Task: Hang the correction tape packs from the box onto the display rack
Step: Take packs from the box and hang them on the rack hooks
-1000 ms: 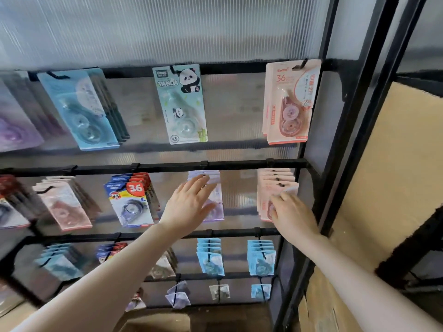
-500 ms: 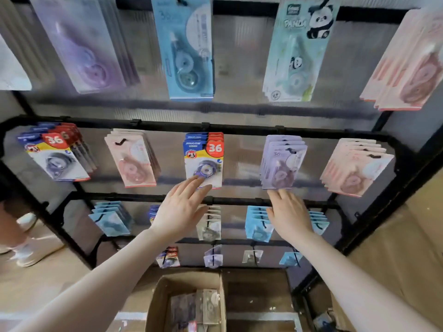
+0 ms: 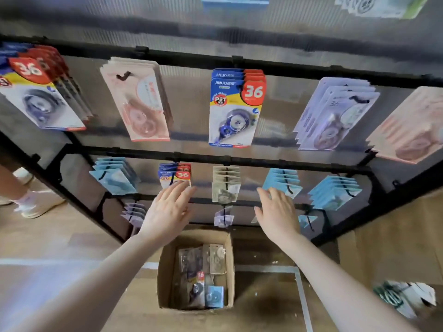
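Two bare hands hang in front of the display rack (image 3: 239,161), and both have dropped a long way in the last second: they were up at the middle rows, by the purple and pink packs, and now they are level with the low rows, the view tipping down with them until the box (image 3: 229,271) on the floor shows whole. I read that as the person done with the upper hooks and heading down for the next pack.

Far left, someone else's light shoe (image 3: 36,204) stands on the floor beside the rack's black frame. Next along, the left hand (image 3: 167,212) has its fingers straight and slightly spread, holding nothing, its fingertips overlapping the lower edge of the small "36" packs (image 3: 176,174); whether it touches them I cannot tell. Between the hands hangs a stack of beige packs (image 3: 225,185). The right hand (image 3: 278,214) is likewise flat and empty, in front of the light-blue packs (image 3: 281,182).

Below and between the forearms sits the cardboard box, flaps open. Inside lie the correction tape packs (image 3: 203,276) yet to be hung: a few brownish cards at the back, one with a red "36" corner in the middle and a small blue one toward the front right. They lie loosely overlapped, flat or nearly so, well short of filling the box.
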Demonstrator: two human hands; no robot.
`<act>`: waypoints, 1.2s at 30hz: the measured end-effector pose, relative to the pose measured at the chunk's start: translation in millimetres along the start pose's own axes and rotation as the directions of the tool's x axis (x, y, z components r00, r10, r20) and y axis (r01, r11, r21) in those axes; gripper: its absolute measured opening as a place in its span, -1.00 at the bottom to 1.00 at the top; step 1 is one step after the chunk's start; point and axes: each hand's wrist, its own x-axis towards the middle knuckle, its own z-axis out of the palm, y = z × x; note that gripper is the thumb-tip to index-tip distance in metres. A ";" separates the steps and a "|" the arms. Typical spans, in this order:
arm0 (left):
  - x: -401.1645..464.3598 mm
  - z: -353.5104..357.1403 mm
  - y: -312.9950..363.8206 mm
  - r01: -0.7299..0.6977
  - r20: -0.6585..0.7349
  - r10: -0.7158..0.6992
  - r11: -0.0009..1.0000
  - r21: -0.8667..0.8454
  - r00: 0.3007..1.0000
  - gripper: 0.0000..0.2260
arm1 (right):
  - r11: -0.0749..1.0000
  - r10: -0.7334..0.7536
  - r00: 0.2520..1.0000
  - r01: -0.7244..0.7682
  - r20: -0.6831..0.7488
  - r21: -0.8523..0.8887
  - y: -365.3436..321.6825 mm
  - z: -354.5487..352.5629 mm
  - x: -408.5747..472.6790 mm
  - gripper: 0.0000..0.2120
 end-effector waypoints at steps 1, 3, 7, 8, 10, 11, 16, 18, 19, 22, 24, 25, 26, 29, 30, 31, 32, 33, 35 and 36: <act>-4.8 13.3 -1.7 0.007 0.007 -0.007 1.000 -0.006 1.000 -0.57 | 1.000 -0.004 1.000 0.004 0.014 0.008 0.7 13.5 -0.6 -0.57; -14.2 44.2 -8.3 0.023 0.026 -0.023 1.000 -0.017 0.999 -0.58 | 1.000 -0.013 1.000 0.013 0.029 0.013 2.4 45.2 -0.8 -0.58; -46.9 135.8 -30.8 0.075 0.087 -0.070 0.996 -0.047 0.994 -0.54 | 0.999 -0.013 0.997 0.010 0.077 0.035 3.2 134.9 -4.5 -0.57; -58.8 165.7 -38.1 0.083 0.101 -0.079 0.996 -0.034 0.992 -0.53 | 0.999 -0.015 0.995 0.011 0.096 0.046 3.0 165.1 -6.5 -0.56; -82.7 229.6 -55.4 0.071 0.133 -0.070 0.997 -0.007 0.989 -0.51 | 0.998 -0.013 0.993 0.005 0.118 0.068 2.1 232.5 -9.8 -0.55; -96.5 262.6 -63.6 0.066 0.153 -0.065 0.998 0.000 0.986 -0.50 | 0.997 -0.014 0.991 0.003 0.132 0.082 1.4 267.9 -11.5 -0.55; -150.7 409.0 -98.3 0.086 0.287 -0.084 0.996 0.005 0.954 -0.54 | 0.993 -0.040 0.984 0.020 0.173 0.120 -5.6 428.7 -12.8 -0.56; -164.9 458.6 -109.3 0.095 0.335 -0.089 0.995 0.000 0.938 -0.55 | 0.992 -0.060 0.983 0.039 0.173 0.123 -6.3 479.2 -8.6 -0.57; -166.1 472.3 -111.2 0.103 0.367 -0.093 0.995 -0.007 0.925 -0.50 | 0.993 -0.058 0.983 0.039 0.174 0.116 -3.5 489.2 -5.3 -0.57; -172.8 533.9 -123.9 0.108 0.434 -0.097 0.994 0.000 0.896 -0.43 | 0.994 -0.059 0.986 0.043 0.155 0.102 -0.2 537.0 0.9 -0.57; -171.5 566.7 -129.1 0.122 0.500 -0.102 0.993 -0.008 0.860 -0.43 | 0.994 -0.079 0.986 0.066 0.148 0.090 2.0 553.2 6.6 -0.55; -171.6 580.9 -130.1 0.127 0.539 -0.098 0.992 -0.017 0.837 -0.43 | 0.993 -0.090 0.986 0.079 0.138 0.088 2.4 557.3 9.2 -0.55; -172.2 592.5 -130.0 0.137 0.582 -0.094 0.990 -0.030 0.808 -0.42 | 0.992 -0.092 0.988 0.080 0.123 0.096 2.7 559.3 11.6 -0.55; -177.1 610.6 -122.5 0.199 0.713 -0.081 0.976 -0.083 0.697 -0.44 | 0.990 -0.062 0.993 0.049 0.096 0.132 3.0 559.2 15.4 -0.55; -179.4 611.7 -118.7 0.206 0.739 -0.064 0.973 -0.102 0.671 -0.46 | 0.989 -0.057 0.993 0.043 0.099 0.140 3.2 558.1 14.6 -0.55; -183.1 612.8 -116.0 0.203 0.754 -0.047 0.972 -0.116 0.655 -0.47 | 0.989 -0.056 0.993 0.041 0.108 0.140 3.9 557.2 12.7 -0.55; -185.8 613.4 -113.8 0.195 0.763 -0.028 0.972 -0.128 0.645 -0.49 | 0.990 -0.062 0.991 0.046 0.117 0.135 4.8 556.5 10.9 -0.56; -188.1 614.5 -112.4 0.186 0.768 -0.012 0.973 -0.140 0.640 -0.51 | 0.991 -0.070 0.990 0.055 0.124 0.121 6.0 556.2 9.7 -0.56; -190.8 618.8 -111.7 0.177 0.788 0.017 0.971 -0.159 0.616 -0.58 | 0.994 -0.083 0.987 0.073 0.138 0.081 7.8 555.7 9.4 -0.56; -191.6 620.2 -110.9 0.172 0.803 0.031 0.971 -0.165 0.595 -0.62 | 0.995 -0.085 0.986 0.076 0.144 0.067 7.5 556.1 10.1 -0.56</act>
